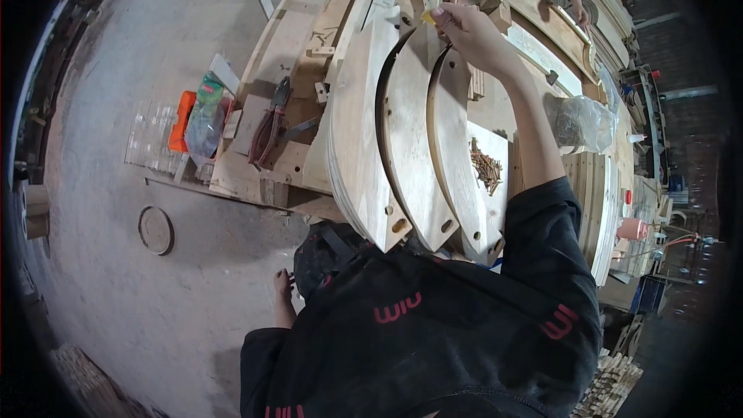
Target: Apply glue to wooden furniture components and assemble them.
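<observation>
My right hand [470, 37] reaches to the far end of several curved, pale wooden boards [418, 128]. Its thumb and fingers are pinched on a small yellow piece [429, 17], whose kind I cannot make out. The boards stand side by side like a fan, with round and oval holes at their near ends. Low at the left, away from the bench, hangs my left hand [284, 285], with nothing visible in it and its fingers slightly apart. Beside it is a black bag-like item [329, 259]. A heap of brown screws [486, 166] lies right of the boards.
Red-handled pliers [271, 124] lie on the wooden bench [232, 174], near an orange item [182, 121] and a clear bag [207, 120]. Across the bench is another person's hand [577, 12]. A plastic bag [580, 122] stands at right; a ring [156, 231] lies on the floor.
</observation>
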Demonstrator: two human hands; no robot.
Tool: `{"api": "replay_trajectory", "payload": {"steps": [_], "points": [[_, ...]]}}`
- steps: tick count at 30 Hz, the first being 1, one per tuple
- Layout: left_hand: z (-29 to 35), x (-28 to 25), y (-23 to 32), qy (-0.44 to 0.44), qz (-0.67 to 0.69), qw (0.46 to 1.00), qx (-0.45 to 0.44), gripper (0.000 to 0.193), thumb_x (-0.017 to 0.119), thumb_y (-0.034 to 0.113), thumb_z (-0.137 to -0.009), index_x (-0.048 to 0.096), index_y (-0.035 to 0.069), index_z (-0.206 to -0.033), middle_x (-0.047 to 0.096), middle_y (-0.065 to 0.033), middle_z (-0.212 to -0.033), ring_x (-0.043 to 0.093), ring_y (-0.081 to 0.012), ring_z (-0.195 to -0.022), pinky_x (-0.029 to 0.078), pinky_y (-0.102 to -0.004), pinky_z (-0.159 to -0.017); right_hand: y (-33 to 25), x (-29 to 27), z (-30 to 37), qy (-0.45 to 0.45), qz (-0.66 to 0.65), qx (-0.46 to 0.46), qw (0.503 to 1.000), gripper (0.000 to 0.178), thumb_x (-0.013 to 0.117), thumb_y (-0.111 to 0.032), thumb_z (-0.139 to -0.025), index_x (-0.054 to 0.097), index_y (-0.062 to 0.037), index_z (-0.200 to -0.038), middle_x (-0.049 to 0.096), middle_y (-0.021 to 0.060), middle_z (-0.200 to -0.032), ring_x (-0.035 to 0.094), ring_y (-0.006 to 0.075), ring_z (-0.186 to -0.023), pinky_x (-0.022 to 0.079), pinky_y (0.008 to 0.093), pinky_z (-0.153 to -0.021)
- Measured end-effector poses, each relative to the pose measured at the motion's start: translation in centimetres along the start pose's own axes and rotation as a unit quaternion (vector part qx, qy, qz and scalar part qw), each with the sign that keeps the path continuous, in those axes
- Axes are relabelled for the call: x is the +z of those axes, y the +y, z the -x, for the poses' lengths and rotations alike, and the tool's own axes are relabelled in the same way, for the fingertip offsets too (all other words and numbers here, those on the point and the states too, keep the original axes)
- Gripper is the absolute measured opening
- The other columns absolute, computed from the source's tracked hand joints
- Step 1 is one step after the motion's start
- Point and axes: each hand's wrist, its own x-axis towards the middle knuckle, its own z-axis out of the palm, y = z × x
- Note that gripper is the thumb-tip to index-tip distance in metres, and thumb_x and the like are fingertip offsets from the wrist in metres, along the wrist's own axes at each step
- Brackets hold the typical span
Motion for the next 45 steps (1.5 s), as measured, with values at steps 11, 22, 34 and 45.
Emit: {"api": "replay_trajectory", "payload": {"steps": [11, 22, 34, 45], "points": [[-2.2, 3.0, 2.8, -0.054, 0.012, 0.993, 0.106, 0.039, 0.052, 0.031, -0.092, 0.050, 0.002, -0.118, 0.059, -0.0033, -0.081, 0.054, -0.0124, -0.063, 0.042, -0.0285, -0.048, -1.6, -0.5, -1.8, -0.020, 0.080, -0.043, 0.996, 0.038, 0.046, -0.033, -0.096, 0.059, -0.0003, -0.081, 0.050, 0.0117, -0.056, 0.047, 0.0214, -0.050, 0.037, 0.0367, -0.054], [0.1, 2.1, 5.1, -0.007, -0.011, 0.999, 0.046, 0.039, 0.048, 0.036, -0.093, 0.047, 0.009, -0.122, 0.062, -0.0029, -0.090, 0.059, -0.0156, -0.071, 0.039, -0.0296, -0.053, -1.4, -0.1, -1.8, 0.001, 0.116, -0.060, 0.991, 0.029, 0.049, -0.027, -0.095, 0.065, -0.0056, -0.105, 0.055, 0.0099, -0.059, 0.046, 0.0168, -0.049, 0.039, 0.0322, -0.051], [-0.5, 2.5, 5.1, -0.022, -0.006, 0.998, 0.059, 0.041, 0.049, 0.036, -0.092, 0.048, 0.008, -0.121, 0.062, -0.0030, -0.089, 0.060, -0.0157, -0.071, 0.039, -0.0297, -0.053, -2.2, -0.8, -3.0, -0.095, 0.135, -0.010, 0.986, 0.036, 0.050, -0.032, -0.095, 0.065, -0.0014, -0.086, 0.045, 0.0031, -0.051, 0.040, 0.0112, -0.046, 0.034, 0.0294, -0.046], [0.8, 1.7, 5.8, 0.011, -0.020, 0.998, 0.061, 0.040, 0.048, 0.036, -0.092, 0.048, 0.009, -0.120, 0.063, -0.0043, -0.089, 0.060, -0.0159, -0.070, 0.038, -0.0270, -0.049, -2.4, -1.3, -3.7, -0.164, 0.127, 0.022, 0.978, 0.045, 0.047, -0.037, -0.096, 0.060, -0.0011, -0.072, 0.047, 0.0006, -0.050, 0.043, 0.0097, -0.045, 0.037, 0.0272, -0.046]]}}
